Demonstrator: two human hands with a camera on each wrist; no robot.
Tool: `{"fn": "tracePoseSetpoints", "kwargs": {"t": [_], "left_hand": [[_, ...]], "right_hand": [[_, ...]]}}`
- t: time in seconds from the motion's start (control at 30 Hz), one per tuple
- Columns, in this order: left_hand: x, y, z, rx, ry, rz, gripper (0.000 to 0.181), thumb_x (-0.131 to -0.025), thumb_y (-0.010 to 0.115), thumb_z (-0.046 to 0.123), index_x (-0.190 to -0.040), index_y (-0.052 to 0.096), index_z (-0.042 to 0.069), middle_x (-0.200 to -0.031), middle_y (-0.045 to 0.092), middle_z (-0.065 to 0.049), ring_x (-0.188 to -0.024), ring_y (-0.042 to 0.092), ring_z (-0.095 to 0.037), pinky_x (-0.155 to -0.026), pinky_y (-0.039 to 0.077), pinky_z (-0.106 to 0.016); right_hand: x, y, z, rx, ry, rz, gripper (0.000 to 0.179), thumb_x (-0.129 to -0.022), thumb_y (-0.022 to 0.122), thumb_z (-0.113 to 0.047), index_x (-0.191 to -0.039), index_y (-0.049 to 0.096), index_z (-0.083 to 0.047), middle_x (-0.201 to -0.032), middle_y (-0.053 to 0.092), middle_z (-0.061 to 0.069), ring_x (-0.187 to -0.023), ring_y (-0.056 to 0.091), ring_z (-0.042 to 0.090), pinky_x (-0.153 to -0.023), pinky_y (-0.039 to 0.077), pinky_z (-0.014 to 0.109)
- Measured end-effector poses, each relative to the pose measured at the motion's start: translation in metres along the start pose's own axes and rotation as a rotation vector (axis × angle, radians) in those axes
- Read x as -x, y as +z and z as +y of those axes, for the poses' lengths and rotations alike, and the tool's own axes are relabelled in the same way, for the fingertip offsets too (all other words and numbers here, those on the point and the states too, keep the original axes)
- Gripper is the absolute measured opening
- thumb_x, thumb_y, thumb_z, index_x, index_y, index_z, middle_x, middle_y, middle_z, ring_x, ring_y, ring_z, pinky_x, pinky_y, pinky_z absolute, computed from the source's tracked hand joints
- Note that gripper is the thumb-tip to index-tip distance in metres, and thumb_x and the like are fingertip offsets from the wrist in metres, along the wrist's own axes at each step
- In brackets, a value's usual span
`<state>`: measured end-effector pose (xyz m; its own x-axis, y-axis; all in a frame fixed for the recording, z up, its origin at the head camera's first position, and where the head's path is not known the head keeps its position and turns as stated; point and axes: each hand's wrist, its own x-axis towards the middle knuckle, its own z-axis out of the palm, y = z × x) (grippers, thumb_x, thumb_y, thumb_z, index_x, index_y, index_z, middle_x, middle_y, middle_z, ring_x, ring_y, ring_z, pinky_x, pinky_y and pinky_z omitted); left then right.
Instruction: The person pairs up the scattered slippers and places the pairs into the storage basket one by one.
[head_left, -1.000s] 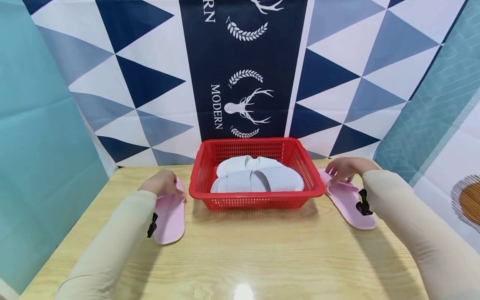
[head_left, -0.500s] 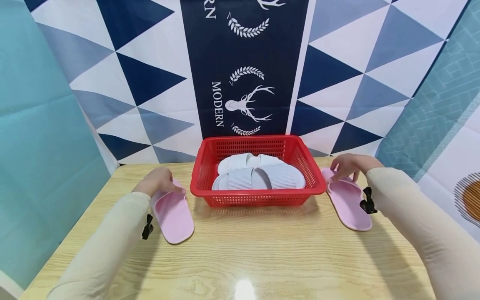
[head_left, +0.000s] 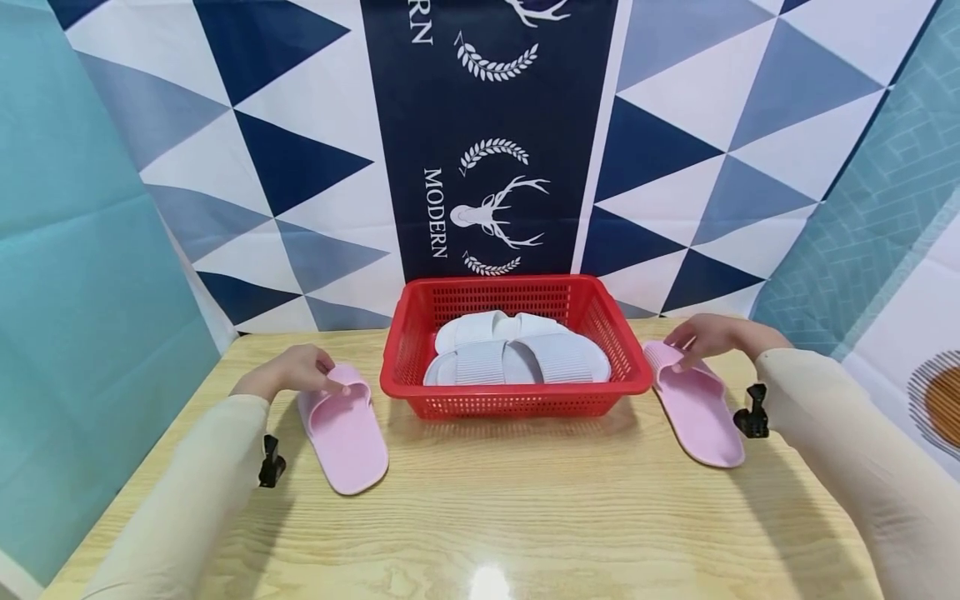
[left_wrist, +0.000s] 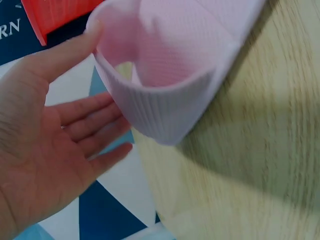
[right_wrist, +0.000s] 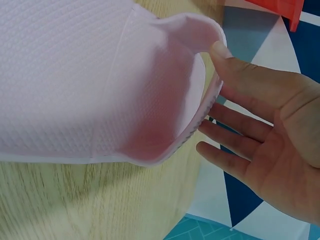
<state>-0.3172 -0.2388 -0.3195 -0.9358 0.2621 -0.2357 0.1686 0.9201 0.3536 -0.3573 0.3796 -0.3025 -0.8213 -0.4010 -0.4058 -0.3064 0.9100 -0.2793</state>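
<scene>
To the left of the basket, a pink slipper (head_left: pixel 348 446) lies on the table, its toe end pointing away. My left hand (head_left: pixel 296 371) pinches its strap (left_wrist: pixel 155 110): in the left wrist view the thumb is at the strap's inner edge and the fingers are outside it. A matching pink slipper (head_left: pixel 701 421) lies at the right of the basket. My right hand (head_left: pixel 708 333) pinches that strap, thumb inside the opening and the index finger behind; the other fingers (right_wrist: pixel 235 130) are spread loosely.
A red plastic basket (head_left: pixel 517 404) stands between the slippers at the back of the wooden table (head_left: pixel 525 508). Inside are white slippers (head_left: pixel 480 362) with ribbed straps. A patterned cloth (head_left: pixel 315 158) hangs behind, and a teal cloth (head_left: pixel 97 250) borders the left.
The left slipper has turned so its heel end swings to the right. My left hand has shifted slightly left. The right slipper has turned a little, its heel end moving slightly left.
</scene>
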Motion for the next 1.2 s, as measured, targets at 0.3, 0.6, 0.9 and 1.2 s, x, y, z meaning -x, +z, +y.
{"fn": "tracePoseSetpoints", "kwargs": {"t": [0.3, 0.6, 0.9, 1.2], "left_hand": [[0.007, 0.003, -0.006, 0.019, 0.022, 0.029, 0.071, -0.077, 0.074, 0.045, -0.119, 0.058, -0.011, -0.116, 0.063, -0.026, -0.102, 0.06, -0.033, -0.092, 0.052, -0.046], [0.016, -0.001, -0.011, 0.001, 0.019, 0.066, 0.068, -0.076, 0.074, 0.046, -0.113, 0.062, -0.01, -0.109, 0.066, -0.024, -0.094, 0.06, -0.029, -0.085, 0.054, -0.044], [0.024, 0.002, -0.021, -0.003, 0.016, 0.144, 0.047, -0.077, 0.072, 0.045, -0.08, 0.068, -0.001, -0.066, 0.061, -0.006, -0.064, 0.051, -0.017, -0.056, 0.041, -0.025], [0.039, 0.011, -0.021, -0.022, -0.054, 0.21, 0.045, -0.078, 0.069, 0.044, -0.054, 0.053, 0.01, -0.049, 0.036, 0.007, -0.051, 0.036, -0.011, -0.049, 0.03, -0.023]], "right_hand": [[0.003, 0.003, 0.005, -0.009, -0.017, 0.051, 0.063, -0.077, 0.079, -0.032, -0.121, 0.059, 0.009, -0.115, 0.065, 0.027, -0.106, 0.062, 0.039, -0.09, 0.053, 0.05], [0.017, 0.009, 0.015, 0.034, 0.022, 0.171, 0.061, -0.074, 0.079, -0.04, -0.113, 0.065, 0.005, -0.104, 0.07, 0.015, -0.094, 0.064, 0.023, -0.084, 0.056, 0.042], [0.035, 0.028, 0.026, -0.022, 0.026, 0.253, 0.053, -0.077, 0.077, -0.039, -0.109, 0.067, 0.003, -0.1, 0.07, 0.007, -0.088, 0.063, 0.014, -0.073, 0.054, 0.026], [0.049, 0.04, 0.027, 0.012, 0.04, 0.307, 0.049, -0.078, 0.076, -0.04, -0.103, 0.07, 0.002, -0.092, 0.071, 0.003, -0.082, 0.06, 0.009, -0.068, 0.05, 0.022]]}}
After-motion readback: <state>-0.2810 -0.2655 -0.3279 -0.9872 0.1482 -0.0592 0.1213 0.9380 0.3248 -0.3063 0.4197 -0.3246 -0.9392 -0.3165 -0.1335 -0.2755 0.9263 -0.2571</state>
